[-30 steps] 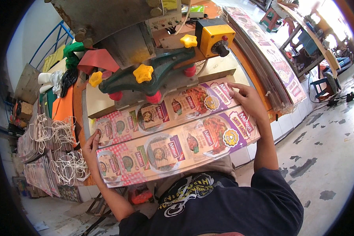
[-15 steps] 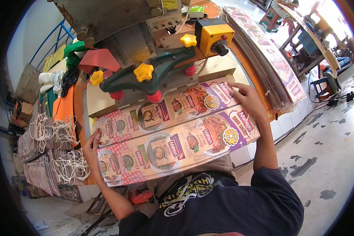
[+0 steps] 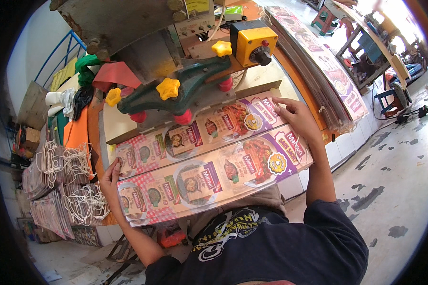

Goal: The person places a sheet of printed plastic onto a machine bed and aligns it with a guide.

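A long printed plastic-covered strip [image 3: 171, 141] with pictures of food lies with its far edge under the front of a green press head [image 3: 192, 90]. My left hand [image 3: 110, 178] grips its left end, the thumb near the edge. At the opposite end, my right hand [image 3: 297, 118] has its fingers closed around the corner. Nearer to me is a matching strip [image 3: 209, 183], sloping over the table's front edge toward my lap; my right forearm is beside its right end. Red round pads [image 3: 182, 118] on the press stand just beyond the far strip.
Yellow star knobs [image 3: 168, 89] top the press, with a yellow control box [image 3: 253, 43] at its right. A tall stack of printed strips [image 3: 321, 71] lies on the right. Tied bundles with white cords [image 3: 83, 204] stand on the left. Coloured cloths [image 3: 116, 76] lie behind.
The view has shifted slightly. Both hands keep their places at the ends of the far strip, and the strips lie nearly as before.
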A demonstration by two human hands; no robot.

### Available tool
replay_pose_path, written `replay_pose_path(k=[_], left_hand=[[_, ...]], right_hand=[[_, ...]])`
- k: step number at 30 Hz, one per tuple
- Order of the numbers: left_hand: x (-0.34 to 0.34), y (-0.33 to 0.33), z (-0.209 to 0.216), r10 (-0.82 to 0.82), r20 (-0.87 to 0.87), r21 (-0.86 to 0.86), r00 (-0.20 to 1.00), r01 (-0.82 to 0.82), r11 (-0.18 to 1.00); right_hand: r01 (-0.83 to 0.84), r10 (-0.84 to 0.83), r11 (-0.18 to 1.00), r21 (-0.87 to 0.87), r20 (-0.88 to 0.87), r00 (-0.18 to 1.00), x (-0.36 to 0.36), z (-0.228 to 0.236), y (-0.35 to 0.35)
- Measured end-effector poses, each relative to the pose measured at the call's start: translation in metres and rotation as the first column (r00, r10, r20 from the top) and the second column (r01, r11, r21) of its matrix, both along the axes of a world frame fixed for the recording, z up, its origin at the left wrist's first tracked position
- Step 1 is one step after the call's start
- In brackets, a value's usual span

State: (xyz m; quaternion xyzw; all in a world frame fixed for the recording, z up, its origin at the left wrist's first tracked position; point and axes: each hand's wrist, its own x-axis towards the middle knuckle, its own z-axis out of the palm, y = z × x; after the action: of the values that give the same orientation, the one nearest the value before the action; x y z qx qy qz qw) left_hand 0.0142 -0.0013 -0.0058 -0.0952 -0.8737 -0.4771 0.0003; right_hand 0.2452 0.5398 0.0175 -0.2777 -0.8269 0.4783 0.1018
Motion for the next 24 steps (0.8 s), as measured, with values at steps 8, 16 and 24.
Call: replay_pose_path(k=[8,16,24], left_hand=[[-0.0012,0.0000,-0.0024,-0.009,0.002,0.019,1.000,0.009,1.000],[-0.0041,-0.0064,-0.0080,-0.027,0.002,0.024,1.000,0.027,0.999],[-0.0061,-0.0077,-0.0091,-0.021,0.035,0.002,0.999,0.021,1.000]], right_hand=[[-0.005,0.004,0.999,0.035,0.021,1.000,0.0004,0.0062,-0.0025],[-0.038,0.039,0.996,0.077,-0.008,0.999,-0.0008,-0.0018,0.0016],[-0.018,0.018,0.999,0.036,0.009,1.000,-0.0007,0.0006,-0.0004]])
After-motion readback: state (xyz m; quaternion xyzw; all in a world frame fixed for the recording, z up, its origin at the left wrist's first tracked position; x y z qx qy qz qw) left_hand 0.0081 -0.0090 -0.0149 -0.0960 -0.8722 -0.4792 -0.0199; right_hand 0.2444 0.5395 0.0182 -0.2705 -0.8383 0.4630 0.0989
